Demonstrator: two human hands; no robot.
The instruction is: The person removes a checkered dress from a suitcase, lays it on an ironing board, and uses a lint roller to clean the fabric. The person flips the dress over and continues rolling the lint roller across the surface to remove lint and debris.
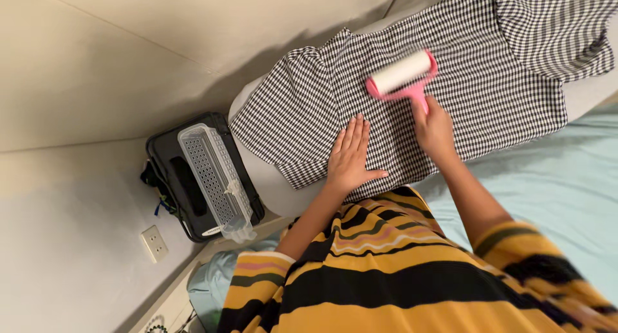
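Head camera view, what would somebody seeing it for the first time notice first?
Most striking is the pink lint roller with its white roll, held by its handle in the right hand on a black-and-white checked shirt spread over a pale padded surface at centre. The left hand lies flat on the shirt beside it. At left, by the wall, sits a black case with a clear perforated plastic tray on top.

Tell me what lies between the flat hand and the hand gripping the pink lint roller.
In the head view, only the checked shirt shows between the left hand, pressed flat, and the right hand holding the lint roller; nothing else lies there.
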